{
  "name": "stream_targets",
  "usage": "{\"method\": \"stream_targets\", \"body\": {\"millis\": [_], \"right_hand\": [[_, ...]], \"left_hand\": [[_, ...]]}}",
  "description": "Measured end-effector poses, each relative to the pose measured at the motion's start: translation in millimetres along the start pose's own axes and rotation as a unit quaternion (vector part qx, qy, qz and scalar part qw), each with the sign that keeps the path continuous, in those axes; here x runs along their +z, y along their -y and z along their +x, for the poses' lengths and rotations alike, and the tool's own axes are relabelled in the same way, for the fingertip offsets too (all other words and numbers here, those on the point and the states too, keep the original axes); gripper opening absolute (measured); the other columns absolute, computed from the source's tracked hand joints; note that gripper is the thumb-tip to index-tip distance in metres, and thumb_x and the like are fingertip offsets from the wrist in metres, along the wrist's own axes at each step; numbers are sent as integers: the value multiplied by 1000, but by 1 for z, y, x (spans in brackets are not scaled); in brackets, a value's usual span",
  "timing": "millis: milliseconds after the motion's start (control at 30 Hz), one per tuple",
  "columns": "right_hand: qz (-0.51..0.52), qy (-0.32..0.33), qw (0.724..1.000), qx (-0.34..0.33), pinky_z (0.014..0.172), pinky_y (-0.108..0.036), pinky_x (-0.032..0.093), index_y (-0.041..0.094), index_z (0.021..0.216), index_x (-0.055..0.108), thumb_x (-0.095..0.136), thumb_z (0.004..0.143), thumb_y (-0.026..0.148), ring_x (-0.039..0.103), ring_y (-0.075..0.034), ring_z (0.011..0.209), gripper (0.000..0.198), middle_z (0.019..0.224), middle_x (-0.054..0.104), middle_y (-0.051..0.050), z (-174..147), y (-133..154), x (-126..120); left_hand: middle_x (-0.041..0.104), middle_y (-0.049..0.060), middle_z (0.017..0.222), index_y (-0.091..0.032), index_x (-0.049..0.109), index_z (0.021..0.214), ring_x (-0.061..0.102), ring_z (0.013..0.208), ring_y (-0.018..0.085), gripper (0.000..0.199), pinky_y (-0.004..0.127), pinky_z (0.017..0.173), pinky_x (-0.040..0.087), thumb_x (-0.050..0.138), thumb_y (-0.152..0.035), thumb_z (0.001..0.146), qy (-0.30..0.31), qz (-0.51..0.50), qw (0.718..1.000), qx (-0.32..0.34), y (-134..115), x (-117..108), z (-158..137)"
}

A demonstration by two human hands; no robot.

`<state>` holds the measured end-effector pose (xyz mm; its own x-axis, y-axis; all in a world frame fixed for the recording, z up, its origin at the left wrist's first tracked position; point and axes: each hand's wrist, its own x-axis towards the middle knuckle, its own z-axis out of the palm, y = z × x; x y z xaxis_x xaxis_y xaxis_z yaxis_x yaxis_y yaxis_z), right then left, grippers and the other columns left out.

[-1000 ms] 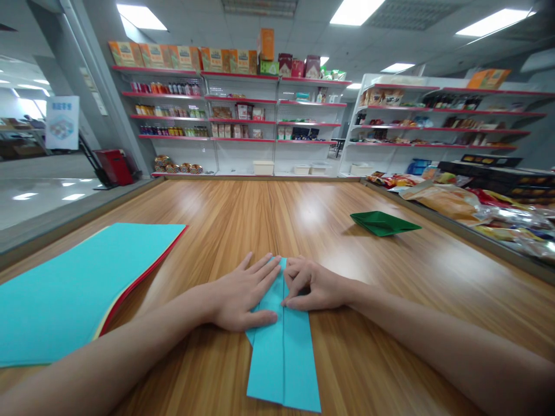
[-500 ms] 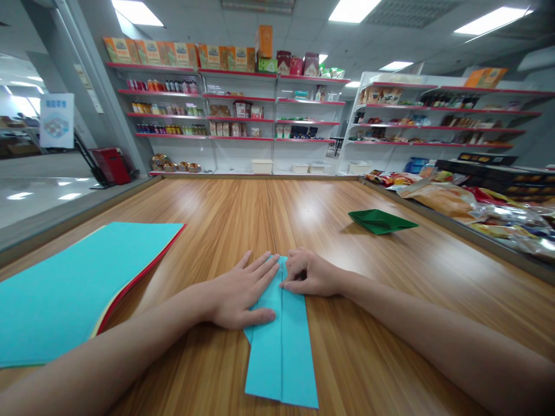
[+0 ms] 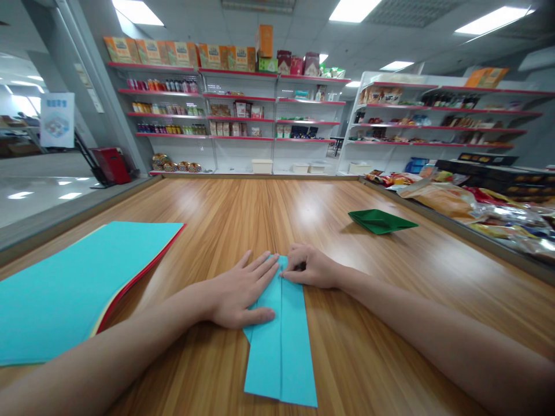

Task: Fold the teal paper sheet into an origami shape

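Observation:
A folded strip of light-blue paper [image 3: 297,346] lies on the table in front of me, with a seam running lengthwise down its middle. My left hand [image 3: 245,292] rests flat across the strip's left side, fingers stretched toward its far end and thumb out to the right. My right hand [image 3: 314,266] is curled over the far right part, thumb and fingertip brought together at the seam. Whether the flap's edge is between those tips is hard to see. A small corner of paper sticks out at the left, below my left palm.
To the left lies a stack of coloured sheets [image 3: 87,289], light blue on top with yellow and red edges showing. A folded green paper piece [image 3: 381,222] sits at the right on the wooden table [image 3: 217,208]. Packaged snacks [image 3: 446,199] border the right edge; stocked shelves [image 3: 238,98] stand behind.
My right hand has slid a little away from me along the seam, toward the strip's far end. My left hand stays pressed in the same place.

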<state>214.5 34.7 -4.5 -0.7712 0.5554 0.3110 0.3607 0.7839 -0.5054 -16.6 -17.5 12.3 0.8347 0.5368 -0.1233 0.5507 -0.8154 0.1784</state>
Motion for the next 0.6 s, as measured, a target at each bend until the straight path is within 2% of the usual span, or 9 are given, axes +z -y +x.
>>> {"method": "stream_targets", "body": {"millis": [233,433,600], "right_hand": [[-46,-20,999,13,56,-24,33,14,52,55,58,82,29,44,-12,60,33,52,51,0,1,-8,1],[-80,-57,994,49,55,-24,32,14,57,62,57,82,29,46,-11,58,29,54,56,-1,3,-16,3],[-78,-57,993,68,54,-24,31,13,58,64,54,84,32,46,-10,57,33,54,58,-1,5,-19,2]], "left_hand": [[-2,18,153,-10,1,148,-5,140,32,86,57,111,2,26,-66,87,3,5,1000,1,0,0,2],[-3,18,152,-9,-3,147,-5,140,32,87,57,111,2,24,-66,87,4,10,1000,-3,-1,-3,1],[-3,18,152,-9,-2,147,-6,140,32,87,57,111,2,23,-67,87,6,14,1000,-1,-2,-2,1]]}}
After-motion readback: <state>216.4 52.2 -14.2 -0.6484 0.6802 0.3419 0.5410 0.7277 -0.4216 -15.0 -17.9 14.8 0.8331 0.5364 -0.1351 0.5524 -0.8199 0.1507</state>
